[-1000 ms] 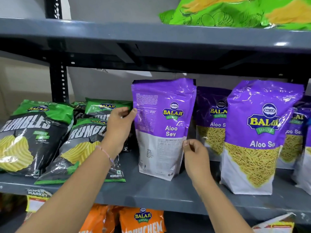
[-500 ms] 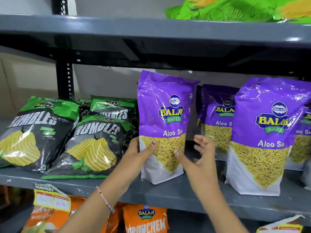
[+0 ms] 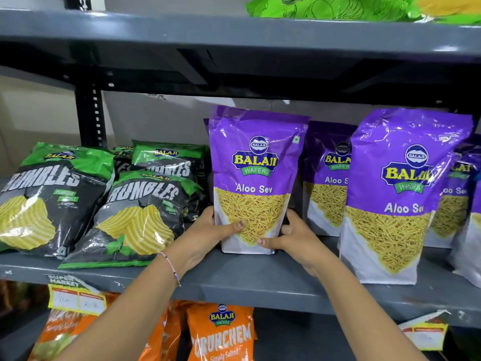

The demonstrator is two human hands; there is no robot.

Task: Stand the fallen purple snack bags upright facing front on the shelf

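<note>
A purple Aloo Sev bag (image 3: pixel 256 162) stands upright on the grey shelf (image 3: pixel 247 280), its front label facing me. My left hand (image 3: pixel 208 230) grips its lower left edge, thumb across the front. My right hand (image 3: pixel 289 237) holds the lower right corner, thumb on the front. A second purple bag (image 3: pixel 400 194) stands upright to the right, nearer the shelf's front edge. Another purple bag (image 3: pixel 325 178) stands behind, between the two, and more purple bags (image 3: pixel 458 201) show at the far right, partly hidden.
Black and green Rumbles bags (image 3: pixel 130 214) lean back on the left of the same shelf. The upper shelf (image 3: pixel 234 32) hangs close above the purple bags and carries green bags (image 3: pixel 338 7). Orange Crunchem bags (image 3: pixel 221 334) fill the shelf below. A black upright post (image 3: pixel 91 113) stands at the left.
The held bag was turned from its back side to its front side, then set down on the shelf. Both hands slid down to its lower corners.
</note>
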